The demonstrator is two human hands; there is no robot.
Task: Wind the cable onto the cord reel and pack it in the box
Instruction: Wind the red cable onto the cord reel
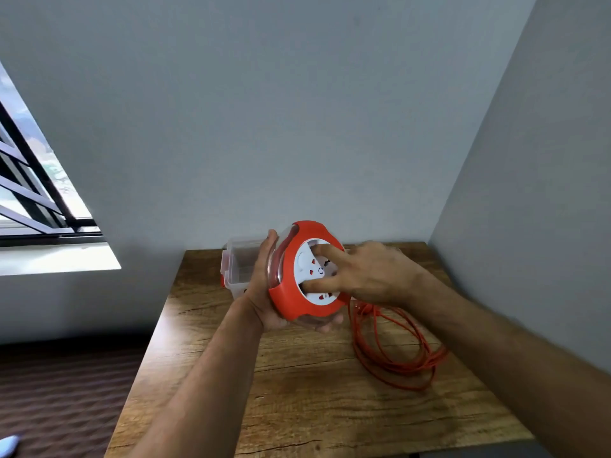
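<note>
An orange cord reel with a white socket face is held above the wooden table, tilted toward me. My left hand cups its clear back from the left and below. My right hand reaches in from the right, with fingers pressed into the white centre disc. Loose orange cable runs from the reel's lower right and lies in loops on the table. A clear plastic box with red latches stands behind the reel at the table's far left.
The table sits in a corner between grey walls. A barred window with a white sill is at the left. Dark carpeted floor lies left of the table.
</note>
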